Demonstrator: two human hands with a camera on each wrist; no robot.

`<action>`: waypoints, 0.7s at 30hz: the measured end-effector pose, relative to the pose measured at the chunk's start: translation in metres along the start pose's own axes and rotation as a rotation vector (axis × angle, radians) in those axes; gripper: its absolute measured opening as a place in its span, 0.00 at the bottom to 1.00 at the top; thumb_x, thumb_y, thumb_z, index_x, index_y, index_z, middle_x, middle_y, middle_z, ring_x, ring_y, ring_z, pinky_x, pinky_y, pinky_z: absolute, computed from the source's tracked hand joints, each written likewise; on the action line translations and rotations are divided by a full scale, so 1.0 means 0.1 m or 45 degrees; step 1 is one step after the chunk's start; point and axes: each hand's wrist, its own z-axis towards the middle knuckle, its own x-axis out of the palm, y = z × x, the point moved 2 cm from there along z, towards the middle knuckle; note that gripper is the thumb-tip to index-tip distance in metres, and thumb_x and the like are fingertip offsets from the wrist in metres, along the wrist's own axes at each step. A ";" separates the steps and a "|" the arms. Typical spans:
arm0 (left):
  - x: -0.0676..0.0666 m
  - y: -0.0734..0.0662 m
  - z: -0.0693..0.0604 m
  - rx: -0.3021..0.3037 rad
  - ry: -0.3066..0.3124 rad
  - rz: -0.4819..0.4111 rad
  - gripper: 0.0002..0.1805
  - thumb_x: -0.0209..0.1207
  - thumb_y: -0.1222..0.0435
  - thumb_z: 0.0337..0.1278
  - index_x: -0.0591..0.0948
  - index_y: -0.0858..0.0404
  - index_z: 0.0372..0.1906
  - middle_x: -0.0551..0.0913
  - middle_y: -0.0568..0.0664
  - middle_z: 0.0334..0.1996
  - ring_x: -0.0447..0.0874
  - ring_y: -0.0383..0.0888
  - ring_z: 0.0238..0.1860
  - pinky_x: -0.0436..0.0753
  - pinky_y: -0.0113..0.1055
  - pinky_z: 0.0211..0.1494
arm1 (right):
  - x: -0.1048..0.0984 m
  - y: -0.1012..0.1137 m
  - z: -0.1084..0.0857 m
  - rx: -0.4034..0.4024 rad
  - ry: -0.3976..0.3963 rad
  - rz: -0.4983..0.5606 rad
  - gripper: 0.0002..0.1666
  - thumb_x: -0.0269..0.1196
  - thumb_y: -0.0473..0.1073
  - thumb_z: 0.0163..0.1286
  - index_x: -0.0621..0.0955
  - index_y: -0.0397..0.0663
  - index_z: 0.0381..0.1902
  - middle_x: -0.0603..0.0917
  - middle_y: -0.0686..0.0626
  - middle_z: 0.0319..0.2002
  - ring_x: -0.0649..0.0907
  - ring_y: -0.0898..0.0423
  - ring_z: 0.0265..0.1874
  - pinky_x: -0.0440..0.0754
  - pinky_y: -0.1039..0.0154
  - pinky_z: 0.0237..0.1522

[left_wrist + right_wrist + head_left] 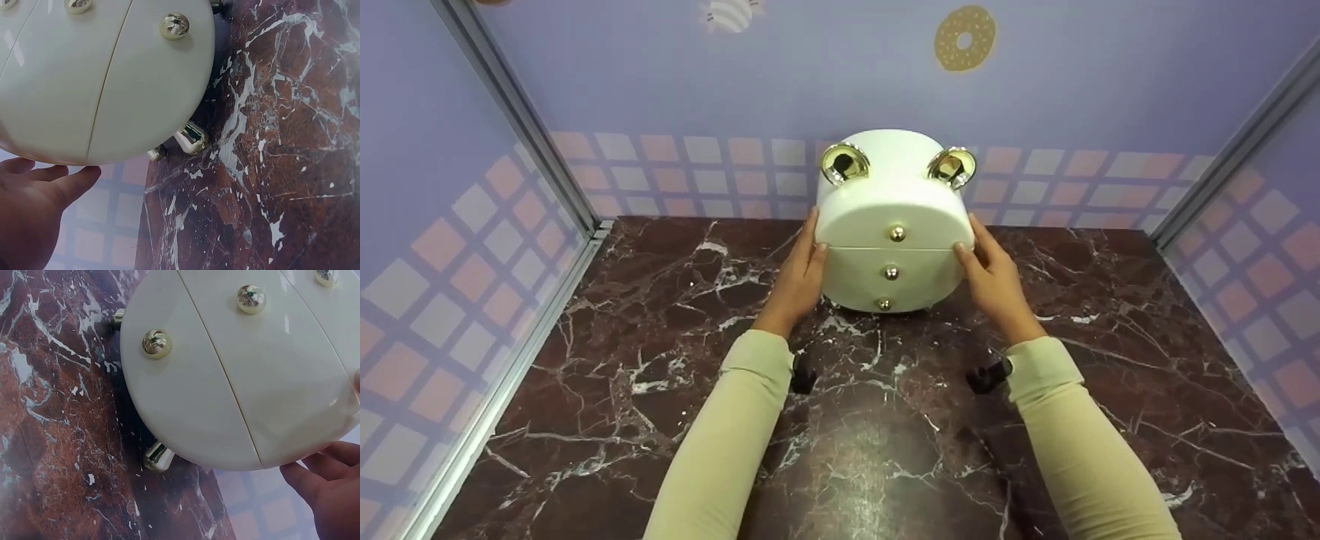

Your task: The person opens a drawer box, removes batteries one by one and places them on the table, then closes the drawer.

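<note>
The box (pixel 855 271) seems placed near the bench's (pixel 660 420) back edge; my left hand (pixel 798 281) and right hand (pixel 996 283) touch its sides, uncurled; release likely remains.

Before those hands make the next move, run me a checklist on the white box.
1. Left hand touching box: ok, at its side.
2. Right hand touching box: ok, at the opposite side.
3. Front panels flush: ok, none looks pulled out.
4. Three knobs present: ok.
5. Both gold ears in place: ok.
6. All feet firmly on table: cannot tell, the underside is partly hidden.
</note>
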 end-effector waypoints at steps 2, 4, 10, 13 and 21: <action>0.00 -0.01 -0.02 -0.005 -0.007 -0.006 0.31 0.37 0.54 0.76 0.43 0.41 0.78 0.49 0.46 0.78 0.49 0.50 0.77 0.51 0.50 0.79 | 0.00 -0.01 -0.01 0.004 0.003 -0.014 0.35 0.53 0.57 0.74 0.58 0.67 0.75 0.72 0.40 0.67 0.76 0.46 0.63 0.77 0.50 0.63; -0.01 0.00 -0.04 -0.013 -0.017 -0.002 0.31 0.38 0.54 0.76 0.44 0.40 0.77 0.49 0.45 0.78 0.50 0.50 0.77 0.51 0.51 0.79 | 0.01 -0.01 -0.03 -0.001 0.001 -0.026 0.35 0.53 0.58 0.74 0.58 0.67 0.75 0.73 0.41 0.67 0.76 0.46 0.63 0.78 0.49 0.62; -0.02 0.02 -0.07 -0.005 -0.041 0.008 0.31 0.39 0.54 0.75 0.45 0.39 0.77 0.50 0.44 0.78 0.52 0.51 0.77 0.53 0.53 0.78 | 0.00 0.18 -0.15 0.004 0.001 -0.045 0.32 0.52 0.51 0.76 0.60 0.61 0.75 0.71 0.39 0.67 0.75 0.44 0.64 0.78 0.48 0.62; -0.02 0.04 -0.09 0.013 -0.049 0.015 0.31 0.40 0.54 0.75 0.45 0.40 0.77 0.51 0.44 0.78 0.52 0.49 0.77 0.53 0.51 0.78 | 0.01 0.20 -0.18 0.008 -0.007 -0.024 0.32 0.52 0.48 0.76 0.60 0.58 0.75 0.71 0.38 0.67 0.76 0.43 0.63 0.78 0.47 0.62; 0.00 0.10 -0.14 0.020 -0.082 0.001 0.31 0.39 0.51 0.75 0.45 0.36 0.76 0.50 0.40 0.78 0.52 0.49 0.77 0.55 0.52 0.78 | 0.07 -0.08 -0.14 -0.053 -0.107 -0.034 0.31 0.53 0.59 0.73 0.62 0.75 0.72 0.74 0.44 0.66 0.79 0.48 0.61 0.81 0.51 0.59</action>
